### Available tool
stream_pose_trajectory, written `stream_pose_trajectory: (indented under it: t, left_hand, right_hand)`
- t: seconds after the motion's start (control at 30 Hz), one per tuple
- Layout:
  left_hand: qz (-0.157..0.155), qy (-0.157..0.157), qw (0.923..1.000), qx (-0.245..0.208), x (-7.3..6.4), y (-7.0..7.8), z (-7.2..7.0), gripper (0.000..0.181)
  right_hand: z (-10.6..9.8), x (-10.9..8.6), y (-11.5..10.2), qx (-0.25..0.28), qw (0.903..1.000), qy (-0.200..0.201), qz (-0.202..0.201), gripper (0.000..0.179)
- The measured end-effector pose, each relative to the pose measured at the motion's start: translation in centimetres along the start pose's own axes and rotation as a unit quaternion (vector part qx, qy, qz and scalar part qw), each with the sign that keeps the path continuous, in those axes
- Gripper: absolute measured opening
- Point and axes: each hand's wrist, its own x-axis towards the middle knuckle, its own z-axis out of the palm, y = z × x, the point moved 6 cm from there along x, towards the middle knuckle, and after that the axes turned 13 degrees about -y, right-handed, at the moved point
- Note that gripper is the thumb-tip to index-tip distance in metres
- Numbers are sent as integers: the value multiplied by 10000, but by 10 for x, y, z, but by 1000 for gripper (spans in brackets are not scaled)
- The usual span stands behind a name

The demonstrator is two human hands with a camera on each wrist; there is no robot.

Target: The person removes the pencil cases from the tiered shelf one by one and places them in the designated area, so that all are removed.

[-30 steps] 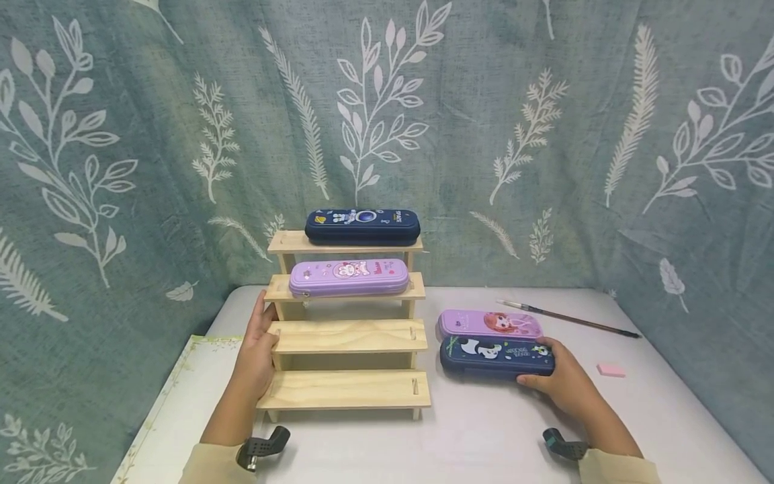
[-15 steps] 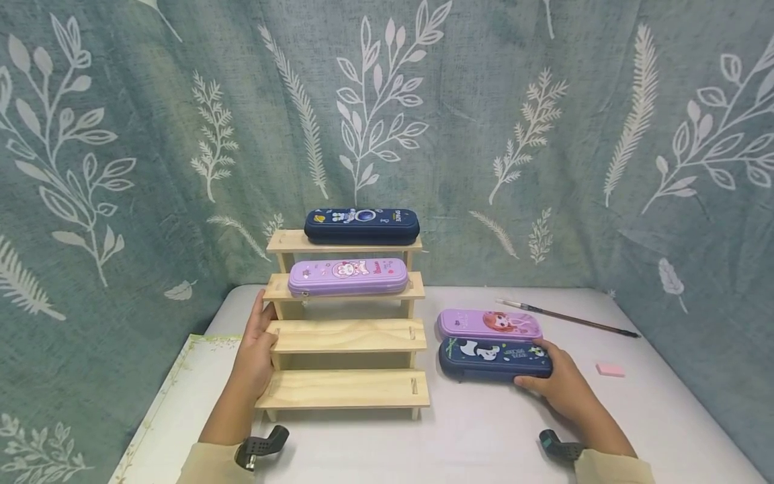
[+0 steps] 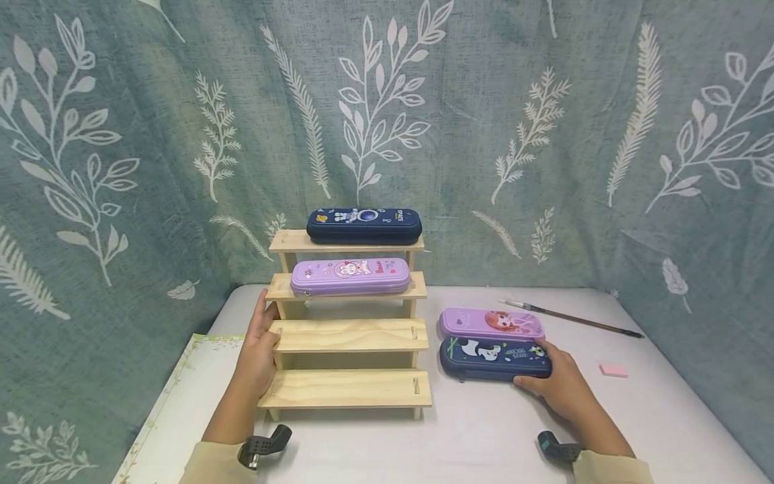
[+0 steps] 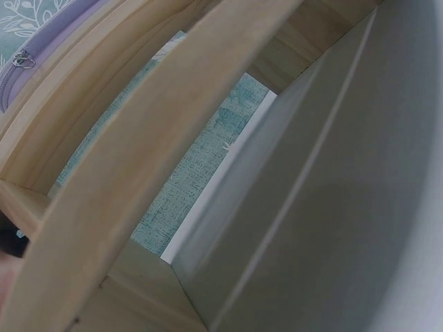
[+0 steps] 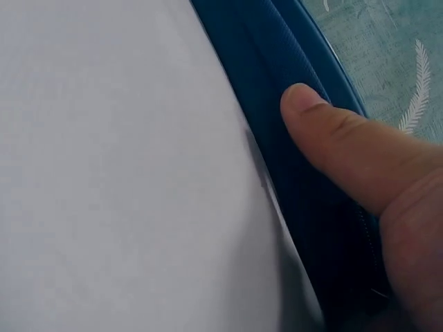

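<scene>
A four-tier wooden stepped rack (image 3: 347, 390) stands at centre left in the head view. My left hand (image 3: 256, 356) holds its left side, thumb at the second board from the bottom. A navy astronaut pencil case (image 3: 363, 227) lies on the top board. One tier lower rests a lilac rabbit pencil case (image 3: 351, 275). To the right of the rack, my right hand (image 3: 559, 380) grips the right end of a navy panda pencil case (image 3: 496, 359) on the table. In the right wrist view, the thumb (image 5: 339, 131) presses its side. Just behind lies a lilac pencil case with a red-haired girl (image 3: 465, 323).
A paintbrush (image 3: 580, 319) lies at the back right of the white table (image 3: 484, 437). Nearer, right of my right hand, sits a pink eraser (image 3: 613, 370). A leaf-patterned curtain (image 3: 453, 134) closes off the back and sides.
The panda pencil case has turned and shifted slightly left with my right hand; its zipper pull now shows at the front. My left hand stays on the rack.
</scene>
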Motion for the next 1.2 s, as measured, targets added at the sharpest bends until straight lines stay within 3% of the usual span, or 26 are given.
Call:
stream_pose_trajectory:
  t: [0.3,0.5,0.6,0.77,0.9,1.2]
  left_hand:
    - [-88,49,9999,-17,0,-1,0,100]
    - [-93,65,9999,20,1,0,0,99]
    - [-106,53,9999,-19,1,-1,-1,99]
    - [-95,60,9999,-53,2,-4,-1,99]
    - [-89,64,9999,-41,1,-4,-1,98]
    - [-115,98,9999,13,0,-3,-3,97]
  right_hand:
    - [0,-4,-8,133,9996,-180,150,133]
    - [-15,-20,-31,-83,9995,253,161,130]
    - [-23,-27,-58,-211,9983,551,-13,121]
    - [-23,-29,-114,-353,9932,797,-774,100]
    - [-19,-22,-162,-416,9872,651,-1393,91]
    - [-15,-5,-261,-752,9718,268,-2220,98]
